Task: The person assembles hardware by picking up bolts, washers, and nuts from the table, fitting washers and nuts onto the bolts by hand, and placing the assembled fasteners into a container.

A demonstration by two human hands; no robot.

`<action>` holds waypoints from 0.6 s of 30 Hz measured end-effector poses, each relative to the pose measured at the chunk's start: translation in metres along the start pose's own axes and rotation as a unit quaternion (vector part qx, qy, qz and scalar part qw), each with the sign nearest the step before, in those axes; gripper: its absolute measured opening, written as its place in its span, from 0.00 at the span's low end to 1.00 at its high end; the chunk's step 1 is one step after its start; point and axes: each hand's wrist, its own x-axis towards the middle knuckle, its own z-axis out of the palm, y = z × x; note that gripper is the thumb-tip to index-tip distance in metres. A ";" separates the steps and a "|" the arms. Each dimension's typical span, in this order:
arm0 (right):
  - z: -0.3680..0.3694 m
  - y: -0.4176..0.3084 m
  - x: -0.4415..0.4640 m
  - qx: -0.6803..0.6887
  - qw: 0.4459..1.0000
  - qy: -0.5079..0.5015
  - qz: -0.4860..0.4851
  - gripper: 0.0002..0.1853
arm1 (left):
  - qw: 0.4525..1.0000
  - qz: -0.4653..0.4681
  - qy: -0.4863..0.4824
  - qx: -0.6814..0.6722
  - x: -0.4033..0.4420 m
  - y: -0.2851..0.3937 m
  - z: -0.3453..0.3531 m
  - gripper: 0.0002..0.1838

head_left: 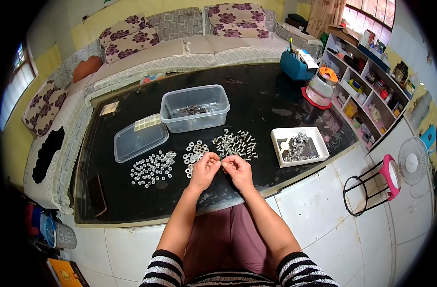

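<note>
My left hand and my right hand meet fingertip to fingertip over the black table, both pinched round something too small to make out. Just beyond my fingers lies a pile of silver screws. Flat washers are spread beside and partly behind my left hand. Farther left is a group of small silver nuts. On the right, a white tray holds metal pieces and a small white object.
A clear plastic container with dark small parts stands behind the piles, its lid to the left. A phone lies near the left edge. A teal holder and a jug stand at the back right.
</note>
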 end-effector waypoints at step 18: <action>-0.003 0.006 0.003 -0.020 0.999 -0.021 0.030 0.04 | 0.998 0.012 0.037 0.051 -0.003 -0.002 0.003 0.05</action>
